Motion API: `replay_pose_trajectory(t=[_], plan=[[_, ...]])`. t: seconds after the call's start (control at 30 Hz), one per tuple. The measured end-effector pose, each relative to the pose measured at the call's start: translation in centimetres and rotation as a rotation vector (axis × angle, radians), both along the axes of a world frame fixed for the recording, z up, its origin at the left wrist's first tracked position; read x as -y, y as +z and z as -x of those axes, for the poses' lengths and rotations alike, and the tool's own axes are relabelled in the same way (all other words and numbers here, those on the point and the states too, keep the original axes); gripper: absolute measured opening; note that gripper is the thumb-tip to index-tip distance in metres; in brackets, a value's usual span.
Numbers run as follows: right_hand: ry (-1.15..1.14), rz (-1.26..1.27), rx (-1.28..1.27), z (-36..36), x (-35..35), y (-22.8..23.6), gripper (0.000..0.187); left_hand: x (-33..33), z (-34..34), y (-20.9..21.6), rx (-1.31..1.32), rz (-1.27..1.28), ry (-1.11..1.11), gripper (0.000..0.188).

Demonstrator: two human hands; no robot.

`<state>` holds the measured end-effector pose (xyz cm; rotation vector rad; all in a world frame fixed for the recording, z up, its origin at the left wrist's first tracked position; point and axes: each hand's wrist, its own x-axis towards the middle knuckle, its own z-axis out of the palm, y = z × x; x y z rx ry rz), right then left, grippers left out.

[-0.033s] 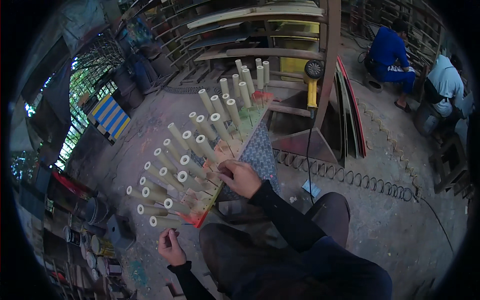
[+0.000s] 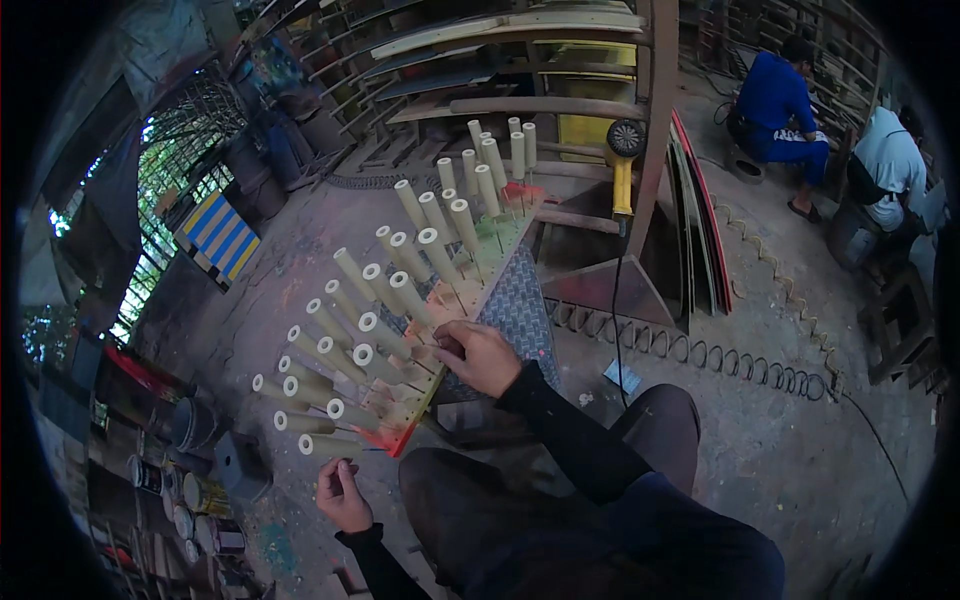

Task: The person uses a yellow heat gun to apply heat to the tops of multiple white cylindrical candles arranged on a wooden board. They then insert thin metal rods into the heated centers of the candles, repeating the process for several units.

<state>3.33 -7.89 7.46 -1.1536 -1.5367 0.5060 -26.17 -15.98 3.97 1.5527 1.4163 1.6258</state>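
Note:
A long board (image 2: 397,436), painted in patches of red, orange and green, slants away from me. Thin rods stick up from it, each carrying a pale hollow cylinder (image 2: 438,255), and several such cylinders lean outward in rows. My right hand (image 2: 482,357) is at the board's near right edge, fingers closed together beside the rods; what they grip is hidden. Below the nearest cylinder (image 2: 328,445) is my left hand (image 2: 343,497), its thumb and fingers curled together. Anything between them is too small to make out. Under the board sits a woven-patterned grey support (image 2: 522,310).
A yellow-handled power tool (image 2: 622,180) hangs on a rack post (image 2: 655,120), its cable trailing down. Flat panels (image 2: 700,230) lean right of it. A coiled hose (image 2: 690,350) crosses the floor. Paint cans (image 2: 205,495) stand left. Two people (image 2: 782,110) sit at the far right.

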Motion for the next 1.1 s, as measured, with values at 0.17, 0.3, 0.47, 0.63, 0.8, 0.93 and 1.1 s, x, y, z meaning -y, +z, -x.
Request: replay_pose_trajectory(t=[0.17, 0.3, 0.47, 0.63, 0.8, 0.93, 1.1], plan=[[0.004, -0.027, 0.020, -0.2, -0.2, -0.6, 0.018, -0.3, -0.1, -0.1, -0.007, 0.022, -0.003, 0.020], [-0.018, -0.042, 0.069, -0.4, -0.2, -0.5, 0.017, -0.1, 0.2, -1.0, -0.001, 0.053, -0.050, 0.060], [-0.034, -0.048, 0.118, -0.1, -0.4, -0.5, 0.015, 0.1, -3.3, 0.9, -0.217, 0.085, -0.185, 0.097], [-0.071, -0.042, 0.139, -0.2, -0.3, -0.2, 0.013, -1.6, -4.3, -1.2, -0.242, 0.110, -0.116, 0.087], [-0.078, -0.007, 0.157, -0.2, 0.2, 0.6, 0.014, -1.9, -4.3, -1.0, -0.295, 0.069, -0.072, 0.085], [-0.075, 0.010, 0.151, -0.1, 0.1, 0.5, 0.014, -1.7, -4.8, 0.2, -0.285, 0.066, -0.059, 0.078], [-0.063, -0.050, 0.156, 0.0, -0.1, 0.2, 0.010, -2.1, -4.7, -0.5, -0.209, 0.050, -0.048, 0.075]])
